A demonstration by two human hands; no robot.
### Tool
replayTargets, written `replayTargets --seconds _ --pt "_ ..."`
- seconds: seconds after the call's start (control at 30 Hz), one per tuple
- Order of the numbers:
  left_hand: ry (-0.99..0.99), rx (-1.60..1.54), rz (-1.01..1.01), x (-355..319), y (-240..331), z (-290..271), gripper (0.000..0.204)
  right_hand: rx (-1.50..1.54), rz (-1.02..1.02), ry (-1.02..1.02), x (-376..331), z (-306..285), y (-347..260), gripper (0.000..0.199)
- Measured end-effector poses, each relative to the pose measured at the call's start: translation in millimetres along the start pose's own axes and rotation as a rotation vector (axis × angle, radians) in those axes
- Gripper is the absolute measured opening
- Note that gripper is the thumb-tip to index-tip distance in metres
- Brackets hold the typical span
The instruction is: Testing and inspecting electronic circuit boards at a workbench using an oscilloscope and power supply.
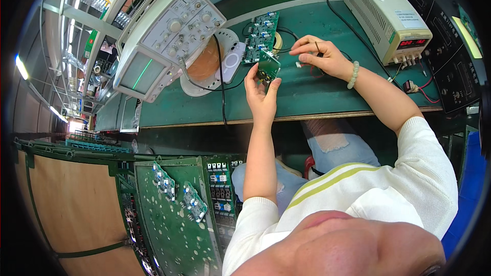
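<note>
Board [268, 66], small, green and flat, sits pinched upright in my left hand [261, 94] above the green mat [307, 97], while my right hand [321, 57] nips a thin dark wire [316, 47] near a longer studded panel [261, 37].

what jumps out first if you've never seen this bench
The small green circuit board held up in the left hand at the middle of the green bench, with the right hand pinching a thin wire beside it. At upper left a tilted oscilloscope shows a green trace; a beige power supply with red digits sits upper right.
</note>
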State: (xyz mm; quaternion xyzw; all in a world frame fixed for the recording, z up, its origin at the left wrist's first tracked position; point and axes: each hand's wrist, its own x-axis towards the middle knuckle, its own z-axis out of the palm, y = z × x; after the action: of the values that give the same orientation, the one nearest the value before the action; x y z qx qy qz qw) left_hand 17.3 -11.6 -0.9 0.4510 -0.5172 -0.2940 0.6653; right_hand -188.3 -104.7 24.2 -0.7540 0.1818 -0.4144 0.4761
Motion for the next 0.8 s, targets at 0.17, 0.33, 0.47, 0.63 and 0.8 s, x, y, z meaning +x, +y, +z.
replayTargets --seconds 0.17,0.33,0.47,0.63,0.8 --pt "0.026 0.402 0.215 -6 4 2 0.061 0.129 0.036 0.013 -4 9 -9 0.042" --pt "0.052 0.555 0.38 -9 11 8 0.06 0.043 0.009 0.006 -8 12 -23 0.034" --pt "0.089 0.61 0.578 -10 16 9 0.057 0.001 -0.096 0.119 -3 16 -14 0.021" --pt "0.084 0.622 0.74 -3 16 14 0.064 -0.065 0.046 0.195 4 11 -25 0.02" --pt "0.048 0.522 0.561 2 9 12 0.082 -0.244 0.059 0.363 -13 -20 -78 0.016"
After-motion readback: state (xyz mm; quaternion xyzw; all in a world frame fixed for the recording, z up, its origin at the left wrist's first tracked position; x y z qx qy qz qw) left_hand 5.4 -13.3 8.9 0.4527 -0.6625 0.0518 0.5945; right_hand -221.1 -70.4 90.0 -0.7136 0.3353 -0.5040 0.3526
